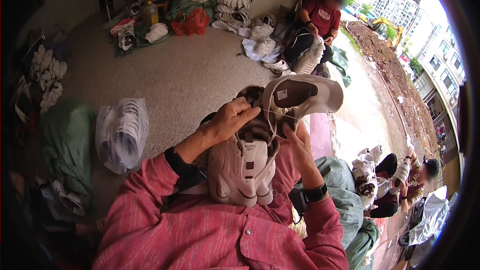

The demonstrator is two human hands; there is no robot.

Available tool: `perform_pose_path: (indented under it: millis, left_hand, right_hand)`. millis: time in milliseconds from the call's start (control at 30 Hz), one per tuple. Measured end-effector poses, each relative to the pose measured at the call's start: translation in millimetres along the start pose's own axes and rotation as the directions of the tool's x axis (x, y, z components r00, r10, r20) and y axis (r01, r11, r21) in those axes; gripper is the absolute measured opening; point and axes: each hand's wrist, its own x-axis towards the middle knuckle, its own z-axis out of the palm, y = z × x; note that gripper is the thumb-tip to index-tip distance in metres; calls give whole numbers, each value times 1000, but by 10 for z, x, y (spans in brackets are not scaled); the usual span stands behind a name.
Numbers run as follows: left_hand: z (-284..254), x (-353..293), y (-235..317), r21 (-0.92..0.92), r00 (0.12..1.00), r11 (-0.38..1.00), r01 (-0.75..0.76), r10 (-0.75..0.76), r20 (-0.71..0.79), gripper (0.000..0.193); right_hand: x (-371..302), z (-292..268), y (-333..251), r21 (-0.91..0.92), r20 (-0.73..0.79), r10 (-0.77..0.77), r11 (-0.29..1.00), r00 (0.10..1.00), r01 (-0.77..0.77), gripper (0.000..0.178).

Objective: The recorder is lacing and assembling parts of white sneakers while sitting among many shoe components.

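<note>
My left hand [232, 118] is closed in a pinch on a thin pale thread [280, 112] that runs toward my right hand. Its fingertips are partly hidden. My right hand [300, 142] grips the near edge of a beige shoe upper [330, 95], its thumb inside the opening. The upper lies tilted, showing a brown lining with a small white label. Below my hands, a stack of beige and white shoe uppers [242, 165] rests on my lap, heel ends toward me. Whether a needle is on the thread cannot be made out.
A clear bag of shoe uppers [121, 135] and a green sack [67, 145] stand on the floor [185, 65] at left. Green cloth [335, 180] lies at my right. One person [322, 20] handles shoe uppers at the far right; another [417, 175] sits at right.
</note>
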Motion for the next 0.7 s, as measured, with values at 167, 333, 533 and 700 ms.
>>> perform_pose_path:
  millis: [167, 333, 533, 700]
  left_hand:
    - [-59, -129, 87, 98, 989, 994, 46, -59, 137, 42]
    - [-41, -158, 107, 22, 990, 996, 87, -89, 111, 52]
    - [-39, -166, 242, -66, 969, 972, 226, -217, 119, 53]
    - [-9, -147, 147, -30, 982, 984, 176, -174, 68, 55]
  right_hand:
    - [106, -10, -112, -228, -169, -123, 970, 978, 82, 18]
    - [183, 18, -278, -778, -79, -505, 570, 860, 264, 16]
    - [97, 56, -658, -957, 228, -436, 62, 870, 282, 36]
    - [129, -124, -506, -889, 4, -182, 449, 983, 87, 23]
